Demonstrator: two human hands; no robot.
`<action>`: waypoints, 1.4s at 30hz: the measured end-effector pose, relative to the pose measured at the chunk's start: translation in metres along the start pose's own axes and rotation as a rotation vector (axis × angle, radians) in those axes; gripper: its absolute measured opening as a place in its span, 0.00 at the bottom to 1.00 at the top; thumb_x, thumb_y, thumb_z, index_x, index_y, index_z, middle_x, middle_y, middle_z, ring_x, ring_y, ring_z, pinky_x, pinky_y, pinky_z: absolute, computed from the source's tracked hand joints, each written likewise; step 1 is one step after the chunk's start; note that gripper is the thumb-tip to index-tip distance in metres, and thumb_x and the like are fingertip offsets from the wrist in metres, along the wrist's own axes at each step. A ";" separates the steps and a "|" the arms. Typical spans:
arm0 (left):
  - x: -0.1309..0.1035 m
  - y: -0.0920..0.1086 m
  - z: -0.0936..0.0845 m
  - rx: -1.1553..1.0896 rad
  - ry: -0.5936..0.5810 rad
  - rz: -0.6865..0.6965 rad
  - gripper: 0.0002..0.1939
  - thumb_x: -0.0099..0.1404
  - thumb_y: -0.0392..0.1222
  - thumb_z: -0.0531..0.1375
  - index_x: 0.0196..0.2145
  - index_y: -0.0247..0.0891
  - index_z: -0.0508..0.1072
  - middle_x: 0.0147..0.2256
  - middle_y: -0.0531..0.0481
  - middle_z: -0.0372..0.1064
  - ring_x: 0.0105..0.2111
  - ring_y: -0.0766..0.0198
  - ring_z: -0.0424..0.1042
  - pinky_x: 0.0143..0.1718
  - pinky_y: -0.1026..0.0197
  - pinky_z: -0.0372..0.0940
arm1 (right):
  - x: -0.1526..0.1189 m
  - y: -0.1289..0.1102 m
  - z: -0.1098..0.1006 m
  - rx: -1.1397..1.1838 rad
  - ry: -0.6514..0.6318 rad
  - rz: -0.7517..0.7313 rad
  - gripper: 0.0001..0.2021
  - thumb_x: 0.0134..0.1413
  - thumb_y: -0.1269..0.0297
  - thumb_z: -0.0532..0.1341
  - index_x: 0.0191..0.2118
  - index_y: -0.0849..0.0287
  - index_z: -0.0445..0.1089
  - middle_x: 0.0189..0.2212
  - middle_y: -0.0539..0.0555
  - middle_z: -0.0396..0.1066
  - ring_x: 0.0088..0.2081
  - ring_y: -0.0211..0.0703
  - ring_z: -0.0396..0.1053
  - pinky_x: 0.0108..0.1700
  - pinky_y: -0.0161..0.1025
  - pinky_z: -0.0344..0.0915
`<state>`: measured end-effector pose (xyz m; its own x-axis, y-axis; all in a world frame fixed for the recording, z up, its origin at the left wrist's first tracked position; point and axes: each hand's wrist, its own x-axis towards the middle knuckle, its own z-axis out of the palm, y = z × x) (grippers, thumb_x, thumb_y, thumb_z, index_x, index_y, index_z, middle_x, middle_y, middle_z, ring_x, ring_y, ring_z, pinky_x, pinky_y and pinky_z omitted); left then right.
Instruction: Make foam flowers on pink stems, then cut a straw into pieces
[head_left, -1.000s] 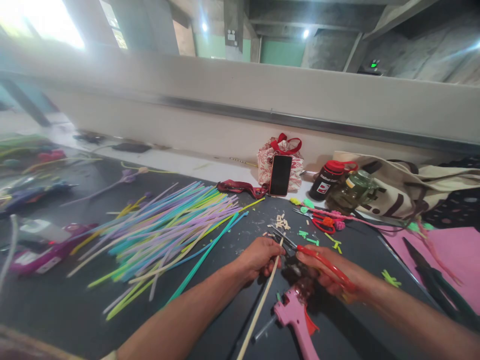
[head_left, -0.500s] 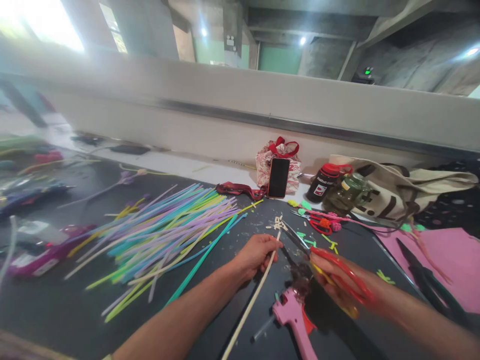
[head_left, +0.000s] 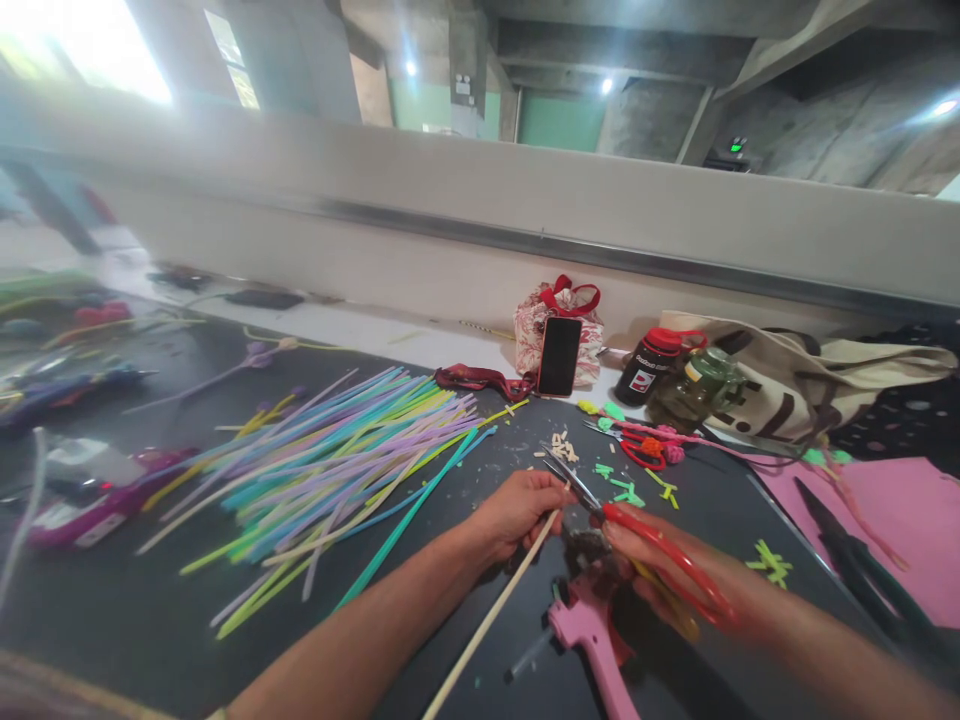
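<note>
Near the centre, my left hand (head_left: 525, 510) pinches a cream pipe cleaner (head_left: 491, 615) close to its upper end; the rest runs down to the bottom edge. My right hand (head_left: 649, 555) grips scissors (head_left: 667, 555) with red and yellow handles. Their blades lie at the short tip of the pipe cleaner, just above my left fingertips. Beyond the blades is a small pile of cut cream pieces (head_left: 564, 447). A pink glue gun (head_left: 592, 625) lies below my hands, partly hidden by the right one.
Many coloured pipe cleaners (head_left: 345, 470) spread on the left. Behind stand a phone (head_left: 559, 357), a black bottle (head_left: 646, 368) and a green bottle (head_left: 690, 388). Black pliers (head_left: 855, 550) lie on pink sheets (head_left: 911, 520) at right. Green offcuts (head_left: 626, 490) are scattered nearby.
The scissors have moved left and now meet the pipe cleaner's tip. Less of the cream pipe cleaner sticks out above my left fingers than before.
</note>
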<state>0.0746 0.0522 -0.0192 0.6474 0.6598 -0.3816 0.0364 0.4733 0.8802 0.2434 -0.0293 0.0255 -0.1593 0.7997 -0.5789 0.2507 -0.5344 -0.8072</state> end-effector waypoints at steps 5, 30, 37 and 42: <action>0.001 0.001 0.000 0.007 0.035 -0.017 0.07 0.51 0.42 0.56 0.27 0.35 0.65 0.12 0.60 0.59 0.07 0.77 0.49 0.09 0.72 0.41 | 0.005 -0.005 -0.004 0.125 -0.003 0.111 0.16 0.45 0.50 0.59 0.35 0.53 0.57 0.17 0.40 0.52 0.12 0.23 0.46 0.11 0.20 0.40; 0.001 0.000 0.006 -0.057 0.099 0.018 0.11 0.52 0.45 0.55 0.30 0.35 0.64 0.13 0.60 0.60 0.07 0.77 0.51 0.09 0.72 0.45 | -0.008 0.004 -0.001 0.174 0.047 0.088 0.16 0.46 0.49 0.58 0.35 0.55 0.59 0.20 0.44 0.61 0.18 0.31 0.61 0.17 0.27 0.61; -0.004 0.002 0.011 -0.022 0.064 0.023 0.10 0.53 0.46 0.55 0.27 0.36 0.63 0.13 0.60 0.60 0.07 0.77 0.52 0.08 0.72 0.46 | -0.006 0.005 0.011 0.101 0.046 -0.011 0.17 0.46 0.46 0.56 0.32 0.56 0.57 0.15 0.41 0.57 0.15 0.30 0.57 0.16 0.27 0.60; -0.005 0.001 0.010 -0.031 0.048 0.034 0.08 0.53 0.43 0.54 0.24 0.36 0.63 0.12 0.59 0.60 0.07 0.76 0.53 0.08 0.72 0.46 | -0.006 0.004 0.019 0.054 0.067 0.018 0.18 0.48 0.46 0.54 0.34 0.56 0.58 0.12 0.42 0.59 0.14 0.31 0.57 0.15 0.26 0.57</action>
<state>0.0796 0.0437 -0.0133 0.6106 0.7024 -0.3657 -0.0087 0.4677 0.8838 0.2273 -0.0409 0.0238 -0.0902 0.8055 -0.5857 0.2011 -0.5612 -0.8029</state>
